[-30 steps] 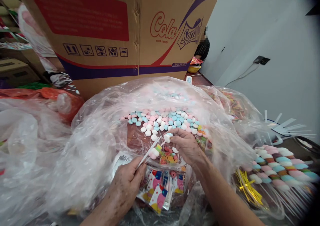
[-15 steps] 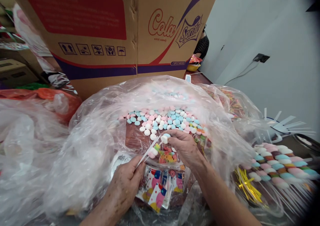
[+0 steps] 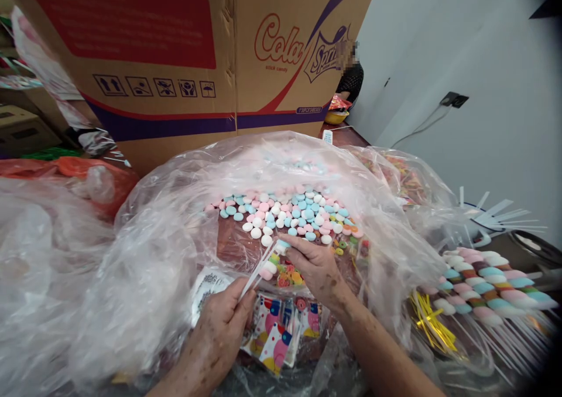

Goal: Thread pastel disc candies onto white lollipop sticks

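My left hand [image 3: 222, 321] is closed around thin white sticks [image 3: 258, 272], which slant up to the right. At their upper ends, my right hand [image 3: 314, 268] pinches a pale blue-and-white marshmallow [image 3: 281, 246] against or right beside the tips; whether a stick has gone into it, I cannot tell. Behind my hands spreads a heap of pink, blue and white marshmallows [image 3: 302, 212] inside an open clear plastic bag [image 3: 167, 209]. Close by the sticks are a pink-and-white marshmallow [image 3: 267, 272] and colourful gummy rings [image 3: 287, 277]. Nearer me lie dotted printed packets [image 3: 276, 347].
A large cardboard box [image 3: 175, 107] stands behind the bag. At right are finished-looking marshmallow skewers [image 3: 496, 286], yellow twist ties [image 3: 434, 324] and a cup with white sticks [image 3: 500, 215]. An orange bag [image 3: 74, 171] lies left. Another person [image 3: 351, 81] is partly behind the box.
My right hand has brought the marshmallow slightly left and down, closer in against the stick tips. My left hand keeps its grip on the sticks. The view has shifted slightly.
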Tool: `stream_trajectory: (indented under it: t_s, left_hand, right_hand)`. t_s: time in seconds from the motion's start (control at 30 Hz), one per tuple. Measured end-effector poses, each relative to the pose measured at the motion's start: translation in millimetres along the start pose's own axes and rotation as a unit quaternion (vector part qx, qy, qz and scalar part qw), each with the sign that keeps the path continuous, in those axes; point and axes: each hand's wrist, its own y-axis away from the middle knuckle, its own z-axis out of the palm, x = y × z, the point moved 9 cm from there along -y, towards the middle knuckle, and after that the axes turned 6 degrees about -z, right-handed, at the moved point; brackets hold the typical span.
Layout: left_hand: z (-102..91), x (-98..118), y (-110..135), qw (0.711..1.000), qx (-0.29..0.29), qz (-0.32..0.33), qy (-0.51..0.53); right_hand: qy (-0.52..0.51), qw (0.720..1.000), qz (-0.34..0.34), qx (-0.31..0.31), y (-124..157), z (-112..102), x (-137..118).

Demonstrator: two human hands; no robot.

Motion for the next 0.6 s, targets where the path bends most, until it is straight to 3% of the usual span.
stream_trajectory:
  t_s: [0.17, 0.3, 0.6]
  left_hand:
    - [6.5, 3, 3, 0.999, -0.009, -0.017, 0.037]
    - [4.2, -1, 3, 0.997, 0.016, -0.030, 0.073]
    - [3.0, -11, -4, 0.995, 0.024, -0.025, 0.090]
  right_hand:
    - [0.028, 0.997, -0.062, 0.019, 7, 5, -15]
    - [0.087, 0.988, -0.129, 0.010, 14, 10, -31]
    - [0.112, 0.974, -0.198, 0.009, 28, 26, -41]
